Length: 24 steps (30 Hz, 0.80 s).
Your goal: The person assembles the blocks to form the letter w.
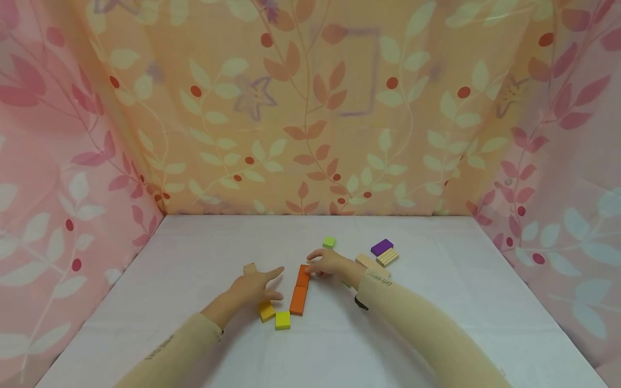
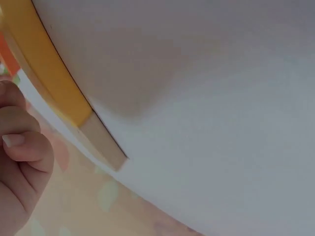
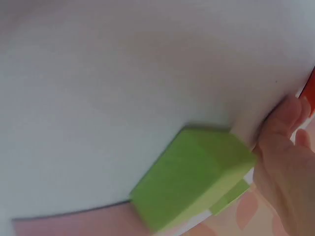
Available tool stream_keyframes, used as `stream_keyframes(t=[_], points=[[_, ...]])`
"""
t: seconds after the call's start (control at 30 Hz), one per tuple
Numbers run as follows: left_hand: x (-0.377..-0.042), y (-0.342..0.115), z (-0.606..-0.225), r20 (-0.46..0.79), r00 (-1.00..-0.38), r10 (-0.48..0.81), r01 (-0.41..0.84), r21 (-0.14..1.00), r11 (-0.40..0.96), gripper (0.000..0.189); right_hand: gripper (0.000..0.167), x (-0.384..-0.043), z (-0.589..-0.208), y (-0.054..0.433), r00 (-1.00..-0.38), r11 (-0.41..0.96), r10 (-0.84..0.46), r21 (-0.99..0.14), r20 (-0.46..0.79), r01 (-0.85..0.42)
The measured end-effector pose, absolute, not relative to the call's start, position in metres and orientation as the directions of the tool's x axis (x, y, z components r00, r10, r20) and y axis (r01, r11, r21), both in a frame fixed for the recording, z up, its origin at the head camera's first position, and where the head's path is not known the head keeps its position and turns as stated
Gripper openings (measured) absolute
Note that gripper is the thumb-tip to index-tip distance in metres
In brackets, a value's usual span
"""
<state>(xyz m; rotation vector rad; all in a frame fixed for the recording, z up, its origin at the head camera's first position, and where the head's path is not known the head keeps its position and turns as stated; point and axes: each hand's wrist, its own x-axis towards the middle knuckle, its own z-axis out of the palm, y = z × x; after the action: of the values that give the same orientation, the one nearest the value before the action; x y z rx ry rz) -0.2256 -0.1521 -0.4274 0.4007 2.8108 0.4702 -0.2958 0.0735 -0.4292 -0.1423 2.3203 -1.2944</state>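
Observation:
Two orange blocks lie end to end: a near orange block and a far orange block. My right hand has its fingertips at the right side of the far one, thumb over its edge. Left of this row, my left hand hovers with index finger and thumb stretched out and the other fingers curled, nothing in its grasp. Beneath it, a yellow-orange block runs in line with a plain wooden block. A yellow block sits at the near end, between the two rows.
Below my right wrist lies a green block, mostly hidden in the head view. Farther right are a pale wooden plank, a ridged wooden block and a purple block. A light green block lies beyond my right hand. Patterned cloth walls enclose the white table.

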Motion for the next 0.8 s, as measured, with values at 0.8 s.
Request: stream_keyframes(t=[0.8], points=[[-0.235,-0.115,-0.433,-0.247,-0.896,0.369,0.324,0.202,0.924,0.078,0.058,-0.350,-0.425,0.125,-0.920,0.561,-0.142,-0.795,-0.366,0.230]])
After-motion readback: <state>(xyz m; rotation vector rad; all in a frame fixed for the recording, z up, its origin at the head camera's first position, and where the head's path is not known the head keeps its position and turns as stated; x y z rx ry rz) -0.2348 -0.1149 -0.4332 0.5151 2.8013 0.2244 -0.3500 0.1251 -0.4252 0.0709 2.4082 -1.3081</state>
